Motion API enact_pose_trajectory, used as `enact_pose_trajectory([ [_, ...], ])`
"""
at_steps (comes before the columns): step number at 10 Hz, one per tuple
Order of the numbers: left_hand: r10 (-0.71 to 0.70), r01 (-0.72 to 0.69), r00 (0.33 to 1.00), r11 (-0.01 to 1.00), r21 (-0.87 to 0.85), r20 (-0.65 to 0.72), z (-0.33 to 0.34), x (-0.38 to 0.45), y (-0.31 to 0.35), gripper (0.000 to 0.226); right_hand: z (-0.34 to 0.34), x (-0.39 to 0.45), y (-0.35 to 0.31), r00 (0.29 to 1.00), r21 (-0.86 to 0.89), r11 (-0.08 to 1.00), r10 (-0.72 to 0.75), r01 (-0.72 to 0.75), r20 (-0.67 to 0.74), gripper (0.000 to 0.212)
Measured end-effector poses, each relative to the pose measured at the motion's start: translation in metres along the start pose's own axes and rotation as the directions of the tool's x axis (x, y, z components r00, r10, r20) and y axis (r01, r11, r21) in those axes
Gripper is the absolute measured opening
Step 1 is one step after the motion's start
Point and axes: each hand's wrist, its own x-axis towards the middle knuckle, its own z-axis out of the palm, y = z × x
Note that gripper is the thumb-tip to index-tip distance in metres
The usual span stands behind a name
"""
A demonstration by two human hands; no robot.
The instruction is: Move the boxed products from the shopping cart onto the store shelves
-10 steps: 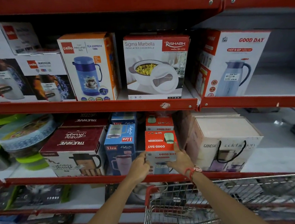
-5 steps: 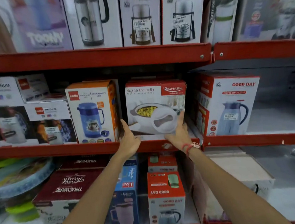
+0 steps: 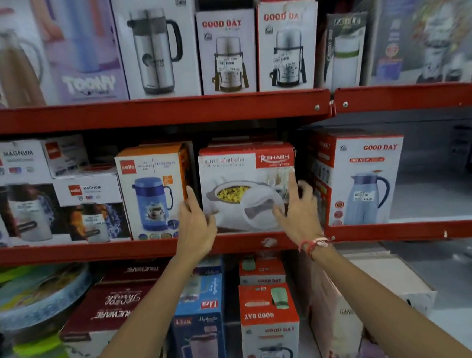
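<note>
A white and red Rishabh casserole box stands on the middle red shelf, between an orange Cello jug box and a Good Day jug box. My left hand is at the casserole box's lower left edge, fingers along its side and thumb on its front. At the lower right edge, my right hand sits the same way, with a red thread band on its wrist. The box rests on the shelf between both hands. The shopping cart is out of view.
The top shelf holds tall flask boxes. Below, the lower shelf carries a small Good Day box, a blue Liza box, a Trueware box and a Ganesh box. Bare shelf space lies right of the Good Day jug box.
My hands left the small Good Day box on the lower shelf and rose to the casserole box on the middle shelf. The view tilted upward and the cart dropped out of sight.
</note>
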Motion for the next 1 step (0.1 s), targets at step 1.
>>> enact_pose_trajectory([
  [1, 0.312, -0.257, 0.854, 0.949, 0.183, -0.416, -0.0458, 0.0288, 0.0412, 0.068, -0.0372, 0.0326, -0.0326, 0.891, -0.075, 0.963, -0.266, 0.257, -0.368, 0.068],
])
